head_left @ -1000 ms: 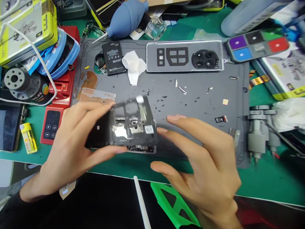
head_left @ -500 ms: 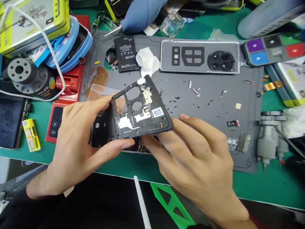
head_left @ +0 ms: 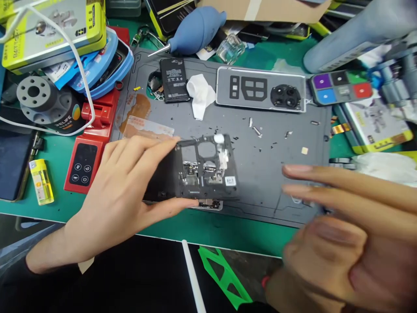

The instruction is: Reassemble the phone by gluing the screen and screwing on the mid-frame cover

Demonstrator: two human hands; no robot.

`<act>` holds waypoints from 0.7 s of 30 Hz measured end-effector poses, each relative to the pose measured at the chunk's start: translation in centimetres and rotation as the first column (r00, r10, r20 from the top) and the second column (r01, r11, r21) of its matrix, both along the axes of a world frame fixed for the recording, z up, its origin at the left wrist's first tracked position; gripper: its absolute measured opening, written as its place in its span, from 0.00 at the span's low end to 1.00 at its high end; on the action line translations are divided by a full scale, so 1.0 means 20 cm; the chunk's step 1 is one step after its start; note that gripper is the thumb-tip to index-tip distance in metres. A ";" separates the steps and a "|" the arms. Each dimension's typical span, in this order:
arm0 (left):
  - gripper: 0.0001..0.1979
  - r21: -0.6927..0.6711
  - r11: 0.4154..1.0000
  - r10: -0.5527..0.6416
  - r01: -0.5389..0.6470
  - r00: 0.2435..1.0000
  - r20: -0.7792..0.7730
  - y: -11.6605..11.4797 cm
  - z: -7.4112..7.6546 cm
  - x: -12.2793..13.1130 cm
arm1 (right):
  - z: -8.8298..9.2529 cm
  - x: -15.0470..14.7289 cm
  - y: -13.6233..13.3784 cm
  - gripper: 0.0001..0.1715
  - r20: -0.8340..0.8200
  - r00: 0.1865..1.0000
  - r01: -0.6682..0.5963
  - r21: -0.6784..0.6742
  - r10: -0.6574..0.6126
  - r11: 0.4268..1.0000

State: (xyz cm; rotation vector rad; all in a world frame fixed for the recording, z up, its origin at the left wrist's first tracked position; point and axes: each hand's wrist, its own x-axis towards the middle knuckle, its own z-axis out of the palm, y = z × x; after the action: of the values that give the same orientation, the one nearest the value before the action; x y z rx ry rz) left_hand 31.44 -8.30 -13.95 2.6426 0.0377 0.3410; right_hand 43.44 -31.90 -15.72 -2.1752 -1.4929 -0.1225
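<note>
My left hand (head_left: 120,191) is closed on a black phone board cover (head_left: 208,191), pinching its left part between thumb and fingers. The cover has camera cutouts, silvery patches and a small code label, and is slightly blurred. Beneath it, an opened phone body (head_left: 213,204) shows part of its circuit board; most of it is hidden. My right hand (head_left: 345,234), smeared by motion, is off to the right with two fingers stretched out and nothing visible between them. A white tissue (head_left: 200,95) and a black battery (head_left: 174,80) lie behind the cover.
On the grey mat (head_left: 260,161) lie tiny screws and scraps. A phone back cover (head_left: 260,89) is at the rear, near a blue air blower (head_left: 198,30). At left stand a red device (head_left: 83,161) and a yellow lighter (head_left: 42,182). A grey bottle (head_left: 352,34) leans at back right.
My right hand has let go of the board cover and moved away to the right. The cover, still in my left hand, is lower and flatter over the phone body. The view has shifted slightly.
</note>
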 end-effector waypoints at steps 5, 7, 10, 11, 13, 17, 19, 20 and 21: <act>0.32 0.158 0.977 -0.138 0.143 0.989 -0.043 -0.05 -0.02 0.03 | -0.02 0.05 -0.08 0.40 -0.077 0.997 0.032 0.012 -0.031 0.999; 0.32 0.177 0.972 -0.151 0.157 0.987 -0.048 -0.06 -0.03 0.04 | -0.04 0.06 -0.10 0.44 -0.106 0.994 0.042 0.041 -0.038 0.998; 0.31 0.186 0.968 -0.154 0.167 0.985 -0.082 -0.07 -0.03 0.05 | -0.07 0.08 -0.14 0.49 -0.145 0.989 0.022 0.102 -0.007 0.995; 0.31 0.193 0.967 -0.154 0.168 0.984 -0.086 -0.07 -0.03 0.05 | -0.08 0.08 -0.14 0.50 -0.157 0.988 0.014 0.110 0.004 0.994; 0.31 0.210 0.963 -0.153 0.169 0.984 -0.088 -0.07 -0.03 0.05 | -0.10 0.08 -0.15 0.47 -0.178 0.984 0.009 0.109 0.010 0.994; 0.31 0.222 0.960 -0.152 0.173 0.982 -0.112 -0.08 -0.03 0.05 | -0.11 0.09 -0.15 0.43 -0.194 0.981 0.012 0.111 0.010 0.994; 0.32 0.227 0.959 -0.147 0.171 0.982 -0.118 -0.08 -0.03 0.04 | -0.11 0.09 -0.15 0.41 -0.188 0.982 0.002 0.106 0.018 0.994; 0.33 0.230 0.958 -0.145 0.169 0.983 -0.117 -0.08 -0.03 0.04 | -0.11 0.09 -0.14 0.40 -0.185 0.983 -0.001 0.101 0.020 0.995; 0.34 0.235 0.958 -0.144 0.167 0.983 -0.114 -0.08 -0.03 0.04 | -0.11 0.09 -0.14 0.39 -0.184 0.983 -0.005 0.096 0.023 0.995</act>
State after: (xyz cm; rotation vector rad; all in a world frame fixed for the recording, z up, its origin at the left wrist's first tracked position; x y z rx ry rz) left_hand 32.16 -9.82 -14.49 2.8808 -0.1928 0.1745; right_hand 45.28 -34.79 -17.89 -2.0400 -1.3703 0.0132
